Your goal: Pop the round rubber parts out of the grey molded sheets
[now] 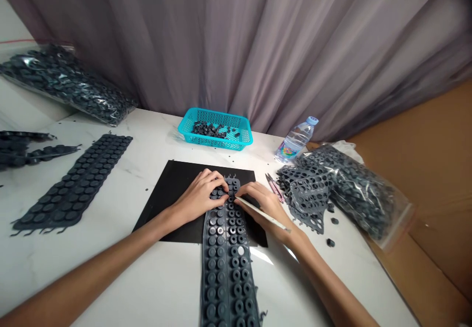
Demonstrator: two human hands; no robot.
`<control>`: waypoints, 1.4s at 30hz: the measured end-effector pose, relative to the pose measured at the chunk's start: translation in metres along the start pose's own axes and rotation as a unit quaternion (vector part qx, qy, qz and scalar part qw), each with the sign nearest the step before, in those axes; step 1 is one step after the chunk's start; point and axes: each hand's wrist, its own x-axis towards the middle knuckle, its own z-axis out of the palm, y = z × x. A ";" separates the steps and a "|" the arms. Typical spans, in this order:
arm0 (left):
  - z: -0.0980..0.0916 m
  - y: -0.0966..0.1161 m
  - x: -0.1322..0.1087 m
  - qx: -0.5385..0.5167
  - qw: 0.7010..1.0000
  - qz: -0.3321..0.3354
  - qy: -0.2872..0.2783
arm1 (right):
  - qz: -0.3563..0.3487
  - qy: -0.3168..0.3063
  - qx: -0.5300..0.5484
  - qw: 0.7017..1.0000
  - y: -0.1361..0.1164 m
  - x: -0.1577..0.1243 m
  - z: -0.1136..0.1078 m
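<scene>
A long dark grey rubber strip (226,263) studded with round moulded parts runs from the bottom edge up onto a black mat (173,189). My left hand (201,196) rests on the strip's far end, fingers curled down and pressing on the round parts. My right hand (263,204) sits at the strip's right side, fingers closed round a thin pale stick (263,214) whose tip touches the strip near its far end.
A teal basket (217,129) of loose round parts stands behind the mat. Small snips (273,185), a water bottle (296,140), emptied rubber webbing (308,194) and a bag of parts (361,194) lie right. More full strips (77,182) and another bag (66,83) lie left.
</scene>
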 end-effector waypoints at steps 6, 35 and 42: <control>0.000 -0.001 0.001 -0.006 1.000 -0.001 0.000 | -0.015 -0.017 -0.024 0.999 0.004 -0.001 0.002; 0.000 -0.002 0.000 -0.001 1.000 0.006 0.002 | -0.033 -0.030 -0.167 0.985 0.003 0.002 0.014; 0.001 -0.003 0.000 -0.003 1.000 0.004 0.004 | -0.083 -0.010 -0.262 0.961 0.012 0.002 0.028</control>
